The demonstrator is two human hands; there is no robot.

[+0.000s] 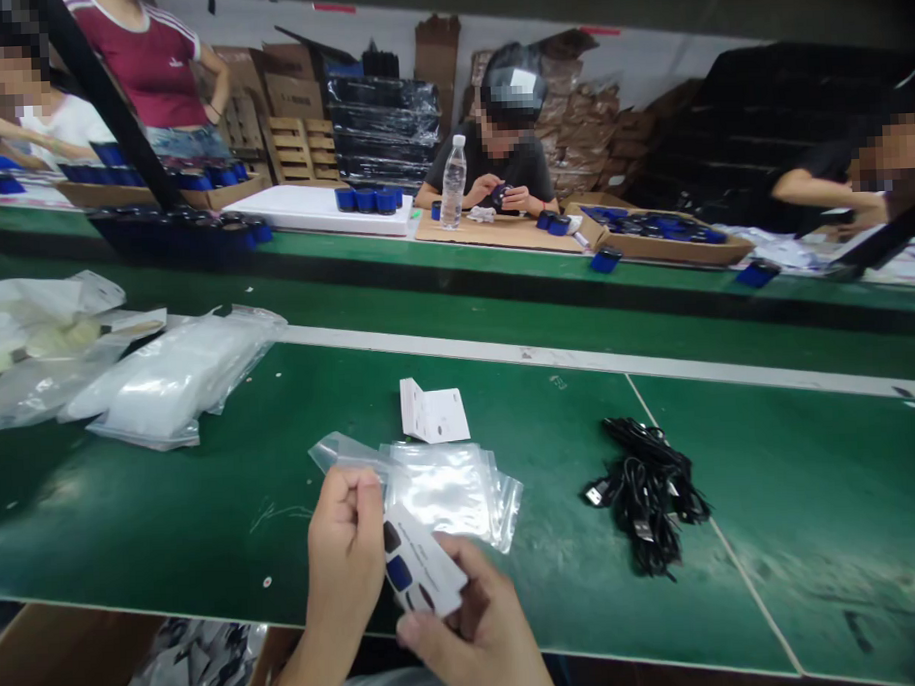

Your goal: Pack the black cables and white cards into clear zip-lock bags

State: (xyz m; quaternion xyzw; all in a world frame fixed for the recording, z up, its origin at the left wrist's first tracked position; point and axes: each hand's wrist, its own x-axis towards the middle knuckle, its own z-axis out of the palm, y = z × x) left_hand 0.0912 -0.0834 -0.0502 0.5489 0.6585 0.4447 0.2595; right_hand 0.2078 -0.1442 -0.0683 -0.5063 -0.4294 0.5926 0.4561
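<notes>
My left hand pinches a small clear plastic bag near the table's front edge. Between the fingers of my right hand is a folded white leaflet with pictures of dark and blue items printed on it. The leaflet's left edge meets my left fingers; whether it is inside the bag I cannot tell. Just beyond my hands lies a stack of flat clear zip bags. Behind that stack, a folded white booklet stands partly open on the green table.
Black USB cables lie bundled to the right. Filled clear bags are on the left. Below the front edge is an open cardboard box. Across the line, a co-worker sits behind a water bottle and blue-black items.
</notes>
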